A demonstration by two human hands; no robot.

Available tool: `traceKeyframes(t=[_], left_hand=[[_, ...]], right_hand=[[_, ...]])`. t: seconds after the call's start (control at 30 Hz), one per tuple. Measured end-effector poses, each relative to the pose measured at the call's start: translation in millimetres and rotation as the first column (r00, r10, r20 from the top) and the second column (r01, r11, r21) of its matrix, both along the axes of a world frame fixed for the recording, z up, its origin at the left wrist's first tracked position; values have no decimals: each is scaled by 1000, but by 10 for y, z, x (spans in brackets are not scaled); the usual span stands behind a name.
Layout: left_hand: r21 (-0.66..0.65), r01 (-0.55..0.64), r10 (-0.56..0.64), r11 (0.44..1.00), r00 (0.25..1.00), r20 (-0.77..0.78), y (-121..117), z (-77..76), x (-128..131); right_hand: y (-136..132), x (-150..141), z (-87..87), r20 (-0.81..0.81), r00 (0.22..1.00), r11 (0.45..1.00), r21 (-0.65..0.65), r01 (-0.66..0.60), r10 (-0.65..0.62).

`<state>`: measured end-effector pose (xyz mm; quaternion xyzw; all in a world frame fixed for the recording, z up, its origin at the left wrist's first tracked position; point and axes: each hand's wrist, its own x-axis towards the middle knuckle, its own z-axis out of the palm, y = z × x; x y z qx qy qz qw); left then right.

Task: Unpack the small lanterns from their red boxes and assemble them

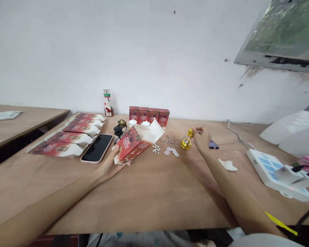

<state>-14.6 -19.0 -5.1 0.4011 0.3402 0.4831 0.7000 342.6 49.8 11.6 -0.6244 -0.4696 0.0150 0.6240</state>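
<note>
My left hand (108, 168) grips a red printed carton (130, 144) from below, tilted, with its white flaps spread at the upper right. Between the fingertips of my right hand (202, 140) is the top of a small gold lantern (186, 142), which leans slightly; whether its base touches the table I cannot tell. Behind the carton stand a black lantern (117, 131), a dark gold-topped one (122, 122) and white-topped ones (145, 123), partly hidden. Small white round parts (156, 148), flat white pieces (171, 151) and thin wire-like parts (171, 140) lie between my hands.
Several closed red cartons (149, 116) stand by the wall; flattened ones (58, 148) lie at left beside a phone (97, 148). A small package (107, 103) stands behind. On the right are another phone (213, 144), a paper scrap (228, 165) and a power strip (265, 168) with cords.
</note>
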Motion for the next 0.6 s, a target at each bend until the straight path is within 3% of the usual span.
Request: traceKeyframes(t=[0.1,0.23,0.3,0.37,0.43,0.5,0.57,0.6], left_hand=[[-79,74,-73,994,997,6,-7,7,-1],[-95,90,-89,991,996,13,-43,45,9],[-98,90,-87,991,996,36,-53,50,16],[-94,102,-97,990,994,59,-56,38,19],[-72,126,-121,989,990,73,-57,15,20],[-47,162,-158,986,985,72,-58,-8,26],[-32,188,-186,982,980,68,-62,-22,42],[-29,191,-189,981,980,67,-66,-26,53]], right_hand=[[-26,-28,-20,25,999,999,3,34,-34],[-184,-272,-38,214,966,972,216,97,-144],[-316,-518,-110,317,946,956,291,-34,-63],[-468,-822,-223,374,913,927,259,-270,162],[-617,-1131,-340,352,795,817,125,-563,495],[-738,-1382,-422,200,580,598,-42,-800,790],[-822,-1538,-452,8,455,453,-98,-886,891],[-850,-1578,-449,-76,439,431,-101,-897,895]])
